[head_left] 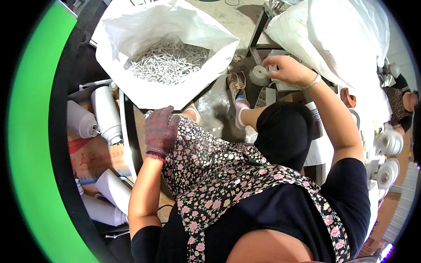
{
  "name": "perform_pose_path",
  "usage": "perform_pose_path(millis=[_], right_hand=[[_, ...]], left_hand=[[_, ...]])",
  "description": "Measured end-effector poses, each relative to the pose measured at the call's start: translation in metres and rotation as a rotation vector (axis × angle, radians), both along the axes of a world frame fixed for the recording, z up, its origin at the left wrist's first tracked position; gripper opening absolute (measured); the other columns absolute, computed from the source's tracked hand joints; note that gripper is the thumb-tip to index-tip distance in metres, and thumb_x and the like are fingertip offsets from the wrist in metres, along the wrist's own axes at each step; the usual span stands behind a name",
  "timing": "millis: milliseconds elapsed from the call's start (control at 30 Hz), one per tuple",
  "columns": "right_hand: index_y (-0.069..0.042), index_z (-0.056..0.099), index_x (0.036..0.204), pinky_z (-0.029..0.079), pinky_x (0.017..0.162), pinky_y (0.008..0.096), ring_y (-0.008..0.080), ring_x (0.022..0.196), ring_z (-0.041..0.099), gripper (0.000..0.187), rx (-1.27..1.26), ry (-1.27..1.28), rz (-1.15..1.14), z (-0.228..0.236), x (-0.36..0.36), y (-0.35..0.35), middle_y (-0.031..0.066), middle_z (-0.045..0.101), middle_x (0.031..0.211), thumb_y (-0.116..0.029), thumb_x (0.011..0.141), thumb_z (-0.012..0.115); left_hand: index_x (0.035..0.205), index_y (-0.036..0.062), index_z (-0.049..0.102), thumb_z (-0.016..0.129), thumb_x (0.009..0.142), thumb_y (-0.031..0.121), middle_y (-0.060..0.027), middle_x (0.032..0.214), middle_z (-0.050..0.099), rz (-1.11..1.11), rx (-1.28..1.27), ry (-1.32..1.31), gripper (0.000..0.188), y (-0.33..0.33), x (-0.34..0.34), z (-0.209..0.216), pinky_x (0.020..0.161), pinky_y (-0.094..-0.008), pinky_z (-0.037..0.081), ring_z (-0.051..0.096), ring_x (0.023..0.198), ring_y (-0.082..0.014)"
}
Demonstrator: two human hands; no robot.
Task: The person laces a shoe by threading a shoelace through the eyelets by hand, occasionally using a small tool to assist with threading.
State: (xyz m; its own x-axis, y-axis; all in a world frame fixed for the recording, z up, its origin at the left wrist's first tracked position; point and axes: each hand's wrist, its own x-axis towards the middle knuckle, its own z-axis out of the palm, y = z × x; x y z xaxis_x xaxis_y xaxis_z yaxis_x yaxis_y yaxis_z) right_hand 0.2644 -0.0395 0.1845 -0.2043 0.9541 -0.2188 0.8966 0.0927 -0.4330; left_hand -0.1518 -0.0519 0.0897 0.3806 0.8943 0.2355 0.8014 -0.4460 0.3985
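My left hand (161,131), in a dark red and grey knit glove, lies on the flowered apron (206,179) over my knee. Its fingers are loosely laid out and nothing shows in them. My bare right hand (290,71) hangs in the air at the right, fingers bent but apart, with nothing visible in it. Just beyond its fingertips stands a pale grey roll (259,76) with a hole in its middle. Ahead of my left hand, a large white sack (206,26) gapes open. Many thin silvery screw-like pieces (169,63) lie heaped inside it.
White cylindrical housings (106,111) lie at the left on a printed carton (98,155). A dark metal frame (258,28) and a bulky white plastic bag (324,35) stand at the far right. Another person (397,101) is at the right edge, near white round parts (388,173).
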Motion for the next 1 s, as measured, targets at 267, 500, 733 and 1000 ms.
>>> perform_pose_path(millis=[267,500,733,1000], right_hand=[[0.003,0.061,0.107,0.047,0.088,0.0333,0.0228,0.099,0.062,0.03,0.115,0.354,-0.071,0.005,-0.016,-0.055,0.014,0.066,0.102,-0.016,0.084,0.063],[0.0,0.063,0.105,0.047,0.079,0.0249,0.0102,0.087,0.058,0.02,0.162,0.791,-0.426,-0.056,0.013,-0.11,0.0039,0.065,0.095,-0.008,0.087,0.063],[-0.003,0.062,0.107,0.045,0.064,0.0223,0.0089,0.073,0.055,0.021,0.17,1.054,-0.906,-0.056,0.007,-0.119,0.0014,0.063,0.086,-0.014,0.089,0.063],[0.0,0.055,0.113,0.042,0.072,0.0218,0.0101,0.084,0.055,0.022,0.219,1.43,-0.894,-0.193,0.092,-0.112,0.004,0.06,0.094,-0.012,0.094,0.055]], left_hand=[[0.106,0.0052,0.065,0.06,0.084,0.026,-0.0149,0.106,0.065,0.049,-0.023,0.015,0.031,-0.006,-0.001,0.0,0.095,-0.043,0.04,0.058,0.104,-0.0319],[0.106,0.0064,0.065,0.061,0.084,0.027,-0.0144,0.104,0.065,0.033,-0.007,0.016,0.03,-0.006,0.013,0.0,0.095,-0.0432,0.041,0.058,0.103,-0.0325],[0.093,0.0059,0.065,0.056,0.082,0.021,-0.0116,0.092,0.065,-0.122,-0.12,-0.071,0.021,-0.005,-0.018,-0.014,0.079,-0.0414,0.047,0.06,0.091,-0.0275],[0.103,0.0077,0.064,0.055,0.085,0.029,-0.0131,0.103,0.064,0.072,-0.087,0.105,0.029,-0.018,-0.004,0.022,0.092,-0.0446,0.041,0.057,0.102,-0.0304]])
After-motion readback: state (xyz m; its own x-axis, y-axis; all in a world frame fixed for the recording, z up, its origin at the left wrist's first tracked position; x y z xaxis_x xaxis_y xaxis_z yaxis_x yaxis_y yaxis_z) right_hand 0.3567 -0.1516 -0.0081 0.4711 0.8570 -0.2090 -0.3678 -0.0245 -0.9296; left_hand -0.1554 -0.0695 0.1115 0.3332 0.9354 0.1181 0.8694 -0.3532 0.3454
